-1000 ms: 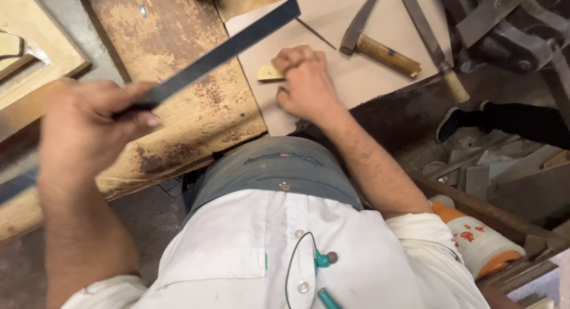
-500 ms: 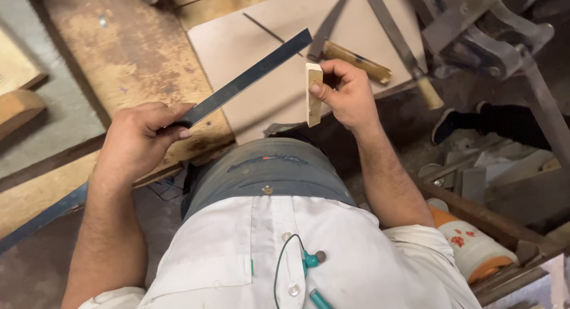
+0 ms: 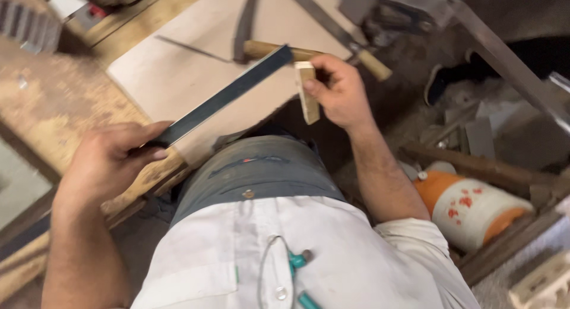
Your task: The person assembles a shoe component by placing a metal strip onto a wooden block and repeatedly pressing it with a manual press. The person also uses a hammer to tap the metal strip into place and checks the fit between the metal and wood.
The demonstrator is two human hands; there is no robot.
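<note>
Wood block [image 3: 307,92] in right-hand [image 3: 338,92] grip.

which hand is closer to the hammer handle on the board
Right. The right hand, holding a small wood block, sits just beside the hammer handle; the left hand grips a dark flat bar well away.

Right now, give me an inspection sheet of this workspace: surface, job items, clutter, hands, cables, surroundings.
Surface: worn wooden bench with a pale board on top.
Job's things: long dark flat bar; small pale wood block.
Clutter: hammer with wooden handle, long metal strip on the board.
Grippers: left hand grips the bar's near end; right hand pinches the block upright beside the bar's tip.
Cables: thin cord on the white shirt.
Surroundings: orange-and-white jug, scrap pieces on the floor.
</note>
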